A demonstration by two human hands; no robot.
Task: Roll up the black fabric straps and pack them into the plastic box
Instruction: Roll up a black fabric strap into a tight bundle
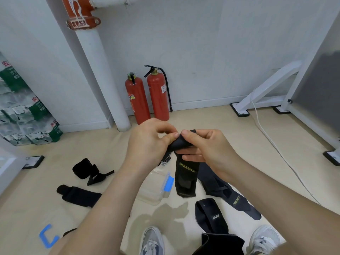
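Grip: left hand point(147, 142) and right hand point(206, 150) are close together, thumbs and forefingers pinching the folded top end of one black strap point(185, 173). The rest hangs free, lettering outward, over the clear plastic box point(154, 190) on the floor. Rolling looks barely begun. The next move calls for tight, even turns down the tail. Several other straps point(79, 196) lie loose on the beige floor point(103, 150). Two red fire extinguishers point(158, 94) stand against the white wall.
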